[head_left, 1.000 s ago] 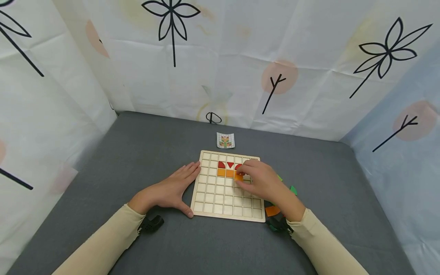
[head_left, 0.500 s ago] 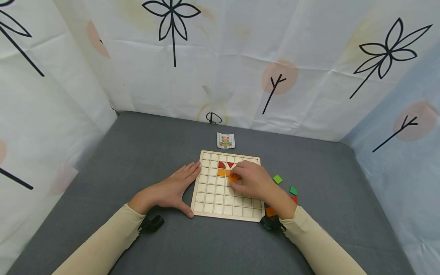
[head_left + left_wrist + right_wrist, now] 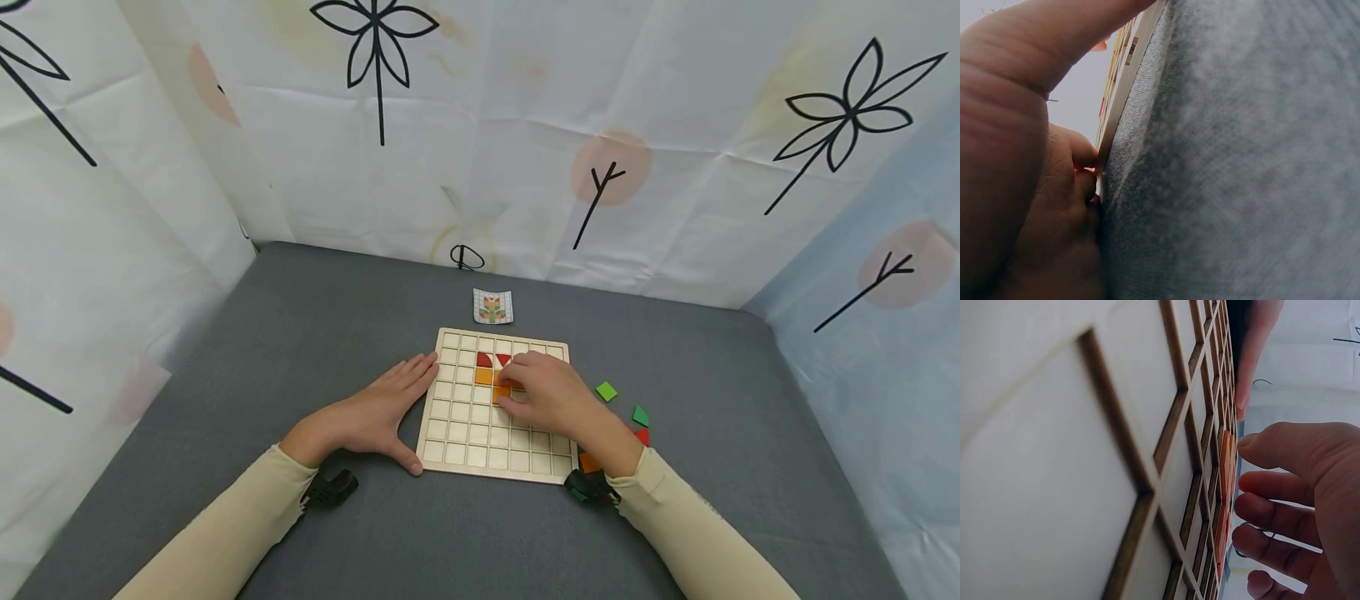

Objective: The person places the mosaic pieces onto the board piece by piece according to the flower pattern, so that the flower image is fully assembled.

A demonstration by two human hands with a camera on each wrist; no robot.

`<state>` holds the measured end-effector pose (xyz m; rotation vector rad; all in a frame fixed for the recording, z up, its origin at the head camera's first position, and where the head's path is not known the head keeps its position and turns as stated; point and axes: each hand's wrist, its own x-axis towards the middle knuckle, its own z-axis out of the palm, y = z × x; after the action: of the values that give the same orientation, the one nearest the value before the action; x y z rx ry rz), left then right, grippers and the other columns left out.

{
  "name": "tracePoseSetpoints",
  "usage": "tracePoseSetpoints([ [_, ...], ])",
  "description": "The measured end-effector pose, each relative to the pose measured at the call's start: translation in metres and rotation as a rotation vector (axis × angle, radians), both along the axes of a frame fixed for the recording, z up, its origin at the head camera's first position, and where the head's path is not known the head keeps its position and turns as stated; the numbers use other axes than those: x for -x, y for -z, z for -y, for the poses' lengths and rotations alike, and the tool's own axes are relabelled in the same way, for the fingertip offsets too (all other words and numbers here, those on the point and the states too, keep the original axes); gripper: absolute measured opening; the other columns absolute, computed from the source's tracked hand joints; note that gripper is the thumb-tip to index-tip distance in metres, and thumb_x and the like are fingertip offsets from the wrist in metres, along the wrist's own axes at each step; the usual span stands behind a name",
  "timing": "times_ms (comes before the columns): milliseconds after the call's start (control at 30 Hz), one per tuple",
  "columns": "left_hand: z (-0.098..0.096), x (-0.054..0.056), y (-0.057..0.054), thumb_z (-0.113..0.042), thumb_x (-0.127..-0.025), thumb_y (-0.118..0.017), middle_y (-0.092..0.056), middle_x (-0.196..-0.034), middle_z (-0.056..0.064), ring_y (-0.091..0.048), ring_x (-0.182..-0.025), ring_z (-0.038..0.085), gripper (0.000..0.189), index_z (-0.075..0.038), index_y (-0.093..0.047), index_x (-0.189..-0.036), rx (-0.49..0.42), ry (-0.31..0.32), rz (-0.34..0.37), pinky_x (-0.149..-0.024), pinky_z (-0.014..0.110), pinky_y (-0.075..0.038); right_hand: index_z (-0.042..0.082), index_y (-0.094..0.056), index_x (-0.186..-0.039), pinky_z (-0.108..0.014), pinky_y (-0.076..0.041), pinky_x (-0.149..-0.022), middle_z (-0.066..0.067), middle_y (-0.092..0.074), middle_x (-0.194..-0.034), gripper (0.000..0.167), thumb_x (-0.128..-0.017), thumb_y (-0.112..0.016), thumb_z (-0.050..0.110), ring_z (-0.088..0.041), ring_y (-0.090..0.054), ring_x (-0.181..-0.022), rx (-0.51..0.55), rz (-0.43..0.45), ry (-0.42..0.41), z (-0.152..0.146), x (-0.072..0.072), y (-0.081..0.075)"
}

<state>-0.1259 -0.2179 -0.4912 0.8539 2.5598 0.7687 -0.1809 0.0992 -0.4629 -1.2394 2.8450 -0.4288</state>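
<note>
A pale wooden grid board [image 3: 480, 437] lies on the dark cloth. Along its left edge my left hand [image 3: 378, 412] is spread, fingers straight, with fingertips and thumb against the frame. Over the board's upper middle, my right hand [image 3: 555, 393] has its thumb and fingertips right at an orange square tile [image 3: 500, 396] lying in a cell. Those fingers stand apart in the right wrist view, near a row of orange tiles [image 3: 1227, 465]. Another orange tile [image 3: 483, 376], a red rounded tile [image 3: 483, 360] and a red triangle tile [image 3: 503, 360] sit in cells; my right hand hides those beside them.
Right of the board lie loose tiles: a light green square [image 3: 606, 391], a dark green piece [image 3: 640, 416], a red one [image 3: 642, 436] and an orange one [image 3: 590, 463]. A small pattern card [image 3: 492, 307] lies beyond the board. Printed white curtains [image 3: 510, 183] surround the table.
My right hand has moved left across the board with an orange tile, which now lies in a cell below the orange row. The left hand has stayed still.
</note>
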Motion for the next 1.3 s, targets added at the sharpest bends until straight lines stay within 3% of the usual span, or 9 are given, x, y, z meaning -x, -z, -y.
tracePoseSetpoints([
  [300, 0.0, -0.001, 0.0, -0.067, -0.071, -0.096, -0.001, -0.181, 0.018, -0.001, -0.166, 0.038, 0.15, 0.004, -0.01, -0.172, -0.001, -0.006, 0.009, -0.132, 0.058, -0.008, 0.015, -0.081, -0.109, -0.04, -0.06, -0.084, 0.001, -0.074, -0.109, 0.019, -0.094, -0.086, 0.026, -0.019, -0.068, -0.1, -0.01, -0.003, 0.001, -0.003, -0.001, -0.004],
  [633, 0.0, -0.001, 0.0, -0.066, -0.071, -0.096, -0.001, -0.181, 0.017, -0.001, -0.166, 0.037, 0.15, 0.003, -0.01, -0.172, 0.006, -0.006, 0.005, -0.132, 0.057, -0.008, 0.011, -0.081, -0.111, -0.038, -0.058, -0.073, -0.001, -0.073, -0.103, 0.022, -0.094, -0.088, 0.022, -0.018, -0.066, -0.09, 0.036, -0.026, -0.003, -0.017, -0.001, -0.016],
  [900, 0.0, -0.002, 0.0, -0.065, -0.071, -0.097, -0.001, -0.181, 0.018, -0.002, -0.166, 0.038, 0.149, 0.004, -0.01, -0.172, -0.002, -0.011, 0.013, -0.132, 0.058, -0.008, 0.009, -0.08, -0.113, -0.04, -0.059, -0.075, -0.004, -0.072, -0.106, 0.021, -0.095, -0.086, 0.019, -0.022, -0.067, -0.092, 0.056, -0.03, 0.073, -0.041, 0.001, -0.031],
  [1300, 0.0, 0.0, 0.004, -0.067, -0.071, -0.095, -0.002, -0.181, 0.02, -0.002, -0.166, 0.039, 0.149, 0.004, -0.012, -0.172, -0.041, 0.004, 0.002, -0.132, 0.057, -0.008, 0.006, -0.078, -0.116, -0.043, -0.058, -0.078, -0.005, -0.072, -0.109, 0.022, -0.096, -0.084, 0.014, -0.026, -0.067, -0.092, 0.07, 0.016, 0.114, -0.066, 0.003, -0.039],
])
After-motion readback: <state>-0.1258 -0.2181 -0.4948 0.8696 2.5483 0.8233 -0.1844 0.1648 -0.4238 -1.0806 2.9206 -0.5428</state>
